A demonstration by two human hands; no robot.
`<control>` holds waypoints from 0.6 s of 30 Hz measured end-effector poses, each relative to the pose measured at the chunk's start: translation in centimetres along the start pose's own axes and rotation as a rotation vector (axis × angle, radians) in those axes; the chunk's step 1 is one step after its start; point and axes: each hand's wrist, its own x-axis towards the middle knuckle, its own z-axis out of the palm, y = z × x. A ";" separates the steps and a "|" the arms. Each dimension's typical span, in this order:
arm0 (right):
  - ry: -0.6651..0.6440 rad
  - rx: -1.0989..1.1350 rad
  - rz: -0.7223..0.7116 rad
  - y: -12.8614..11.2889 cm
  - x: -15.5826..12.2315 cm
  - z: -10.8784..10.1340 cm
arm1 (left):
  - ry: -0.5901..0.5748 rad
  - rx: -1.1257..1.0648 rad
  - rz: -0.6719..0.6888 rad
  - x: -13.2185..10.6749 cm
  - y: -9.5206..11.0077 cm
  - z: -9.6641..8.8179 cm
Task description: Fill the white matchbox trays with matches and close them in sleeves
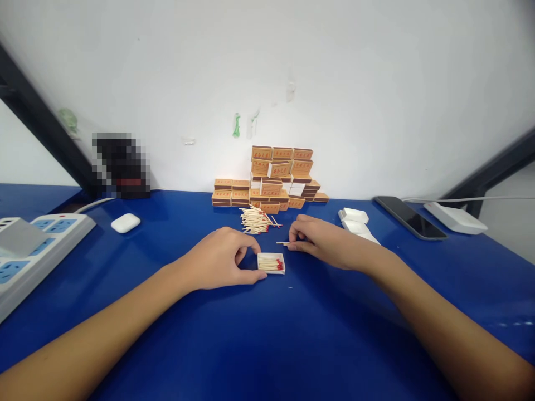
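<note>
A small white matchbox tray [271, 272] lies on the blue table with several red-tipped matches [270, 264] inside, their heads to the right. My left hand [223, 259] grips its left end between thumb and forefinger. Just to the right and a little farther back, my right hand [313, 239] pinches a matchstick [281, 243], whose pale end points left; its other end is hidden in the fingers. Behind the tray is a loose heap of matches [254, 220], in front of stacked orange-brown matchboxes [261, 167] against the wall.
Empty white trays [355, 218] lie beyond my right forearm. Farther right are a phone [409, 217] and a white box [455, 218] with a cable behind. On the left are a power strip [45, 248], a white earbud case [125, 223] and a blurred dark object [121, 167].
</note>
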 end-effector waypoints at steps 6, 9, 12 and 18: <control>-0.020 -0.023 0.003 -0.5 -0.2 -0.4 | 0.010 0.006 0.010 0.0 0.0 0.0; -0.022 -0.027 -0.002 -0.1 -0.3 -0.5 | 0.011 0.006 0.014 0.0 0.0 0.0; -0.036 -0.035 0.019 0.4 -0.4 -0.6 | 0.008 -0.004 0.007 0.0 0.0 0.0; 0.001 -0.022 -0.005 -0.5 -0.9 -0.9 | 0.018 0.004 0.025 0.0 0.2 0.0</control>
